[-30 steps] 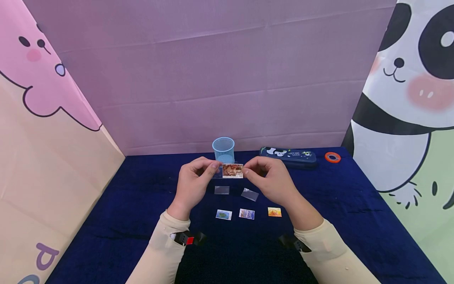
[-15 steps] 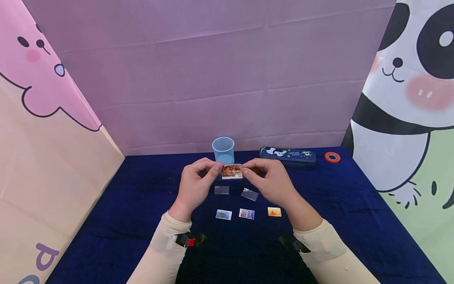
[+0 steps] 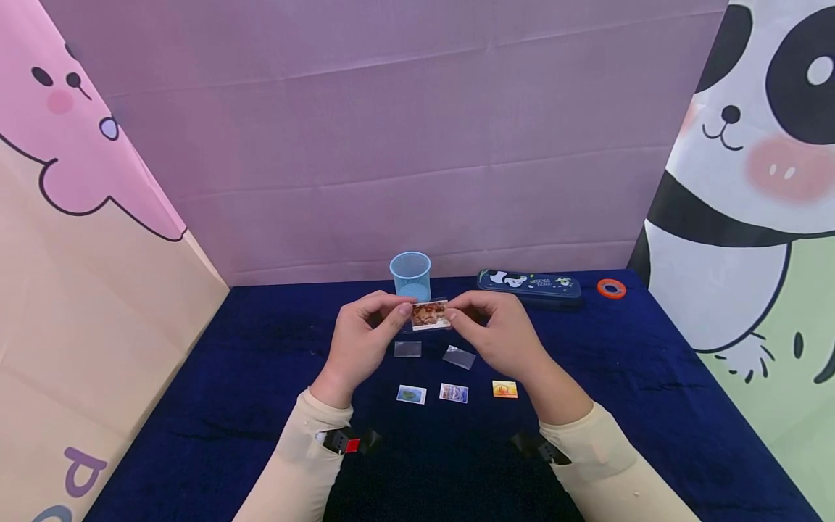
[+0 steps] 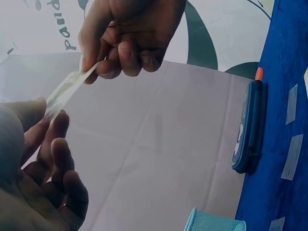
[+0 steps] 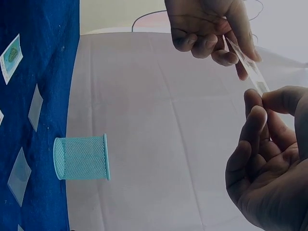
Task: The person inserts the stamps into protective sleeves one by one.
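My left hand pinches a clear plastic sleeve between thumb and fingertips. My right hand pinches the right edge of a small brown picture stamp with a white border. In the head view the stamp overlaps the sleeve, slightly tilted; how far it lies inside I cannot tell. Both wrist views show the thin pieces edge-on, raised above the table. On the cloth below lie clear sleeves and a row of stamps: a blue-green one, a blue-purple one and a yellow-orange one.
Behind the hands stands a light blue mesh cup. To its right lie a dark blue panda pencil case and an orange tape roll. Dark blue cloth covers the table, with printed curtains around it.
The stamp has slid left over the sleeve, so less sleeve shows on its left; it now tilts slightly. Both hands have shifted only a little.
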### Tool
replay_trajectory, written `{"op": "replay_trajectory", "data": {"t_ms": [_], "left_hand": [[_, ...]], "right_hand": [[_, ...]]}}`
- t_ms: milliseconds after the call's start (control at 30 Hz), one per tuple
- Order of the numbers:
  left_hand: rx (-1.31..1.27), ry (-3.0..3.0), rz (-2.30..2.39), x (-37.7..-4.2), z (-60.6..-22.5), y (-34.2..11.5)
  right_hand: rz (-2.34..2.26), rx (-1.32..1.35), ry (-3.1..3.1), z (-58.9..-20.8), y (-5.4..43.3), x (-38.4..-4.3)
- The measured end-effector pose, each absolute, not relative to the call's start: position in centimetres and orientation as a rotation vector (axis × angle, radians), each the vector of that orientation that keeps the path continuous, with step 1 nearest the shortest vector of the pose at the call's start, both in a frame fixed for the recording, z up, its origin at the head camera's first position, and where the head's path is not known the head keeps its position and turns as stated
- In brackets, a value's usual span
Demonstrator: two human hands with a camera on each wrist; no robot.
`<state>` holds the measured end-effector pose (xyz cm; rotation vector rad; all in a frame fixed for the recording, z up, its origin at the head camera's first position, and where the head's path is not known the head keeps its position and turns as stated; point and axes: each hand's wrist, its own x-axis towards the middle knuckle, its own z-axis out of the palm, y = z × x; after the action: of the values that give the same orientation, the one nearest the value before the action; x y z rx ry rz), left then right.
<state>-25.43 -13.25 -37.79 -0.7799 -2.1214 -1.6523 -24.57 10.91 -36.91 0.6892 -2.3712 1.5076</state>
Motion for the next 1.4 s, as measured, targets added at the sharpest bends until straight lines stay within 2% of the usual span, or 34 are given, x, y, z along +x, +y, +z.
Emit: {"op": "replay_trajectory", "data": {"t_ms": [1400], "left_hand": [[-0.751, -2.161, -1.621, -25.46, -37.65, -13.57]], "right_hand": [[1.527, 0.650, -2.336, -36.62, 11.27, -24.49]]}}
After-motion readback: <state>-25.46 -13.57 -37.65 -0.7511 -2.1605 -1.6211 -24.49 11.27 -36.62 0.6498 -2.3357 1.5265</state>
